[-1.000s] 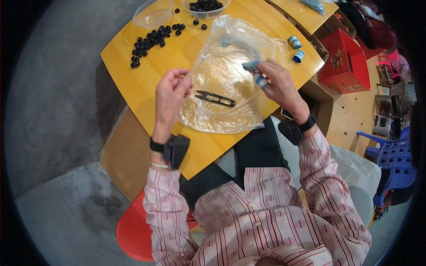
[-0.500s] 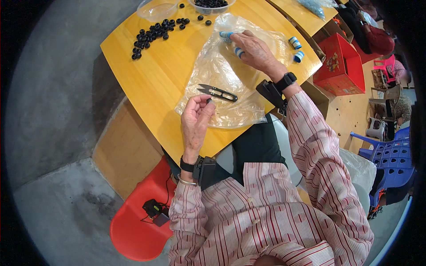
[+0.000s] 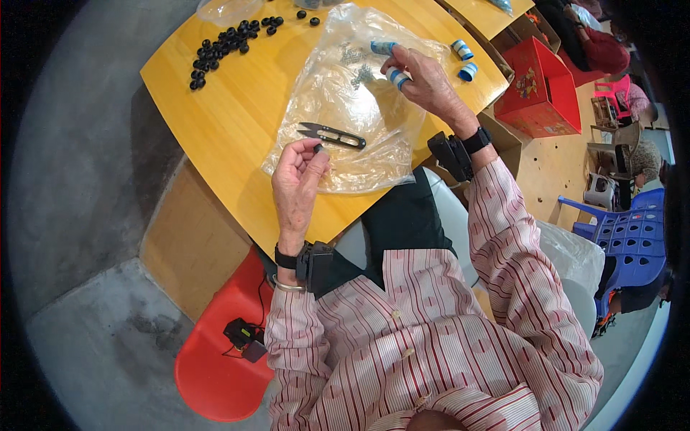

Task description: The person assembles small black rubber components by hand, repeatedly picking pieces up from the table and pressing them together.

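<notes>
My left hand [image 3: 297,183] pinches a small black piece [image 3: 318,149] between thumb and fingertips, beside the near side of black thread snips [image 3: 334,135]. The snips lie on a clear plastic bag [image 3: 338,100]. Over the bag's far right side, my right hand [image 3: 424,82] has its fingers bent and close together; what is between the tips is too small to make out. Two blue-and-white striped bands, one at the far fingers [image 3: 383,47] and one at the near finger [image 3: 397,77], seem to sit on the digits. Tiny greyish beads [image 3: 361,75] lie on the bag beside this hand.
Black beads [image 3: 223,47] spread over the table's [image 3: 208,118] far left, beside a clear bowl [image 3: 228,10]. Two striped blue-and-white tubes [image 3: 462,49] [image 3: 468,71] lie at the right edge. Red box [image 3: 535,90], red chair [image 3: 215,366] and blue chair [image 3: 629,244] stand around; people sit at right.
My right hand has drawn back to the right over the bag, uncovering the tiny beads. My left hand keeps its pinch near the snips. The whole view has shifted slightly.
</notes>
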`<action>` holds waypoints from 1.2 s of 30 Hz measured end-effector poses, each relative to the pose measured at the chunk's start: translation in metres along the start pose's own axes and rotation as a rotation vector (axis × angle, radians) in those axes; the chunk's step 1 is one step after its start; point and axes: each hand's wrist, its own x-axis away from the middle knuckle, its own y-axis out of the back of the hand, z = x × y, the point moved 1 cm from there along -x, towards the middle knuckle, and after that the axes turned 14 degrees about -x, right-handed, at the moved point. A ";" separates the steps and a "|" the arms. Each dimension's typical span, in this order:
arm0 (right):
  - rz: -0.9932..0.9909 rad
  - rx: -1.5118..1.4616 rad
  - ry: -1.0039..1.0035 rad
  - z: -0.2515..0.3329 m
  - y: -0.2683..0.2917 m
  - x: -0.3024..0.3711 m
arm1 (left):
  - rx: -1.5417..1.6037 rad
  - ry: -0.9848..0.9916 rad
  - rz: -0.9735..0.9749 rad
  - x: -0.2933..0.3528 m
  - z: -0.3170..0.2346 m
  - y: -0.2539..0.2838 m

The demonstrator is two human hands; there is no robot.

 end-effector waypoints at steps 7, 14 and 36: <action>0.006 0.029 0.094 0.014 -0.013 0.002 | -0.002 -0.008 -0.004 0.000 0.001 -0.002; 0.046 0.152 0.197 0.013 -0.022 -0.002 | -0.013 -0.008 -0.004 0.001 0.004 0.000; 0.073 0.034 0.067 -0.008 -0.003 0.007 | -0.009 0.007 0.017 -0.001 0.006 0.000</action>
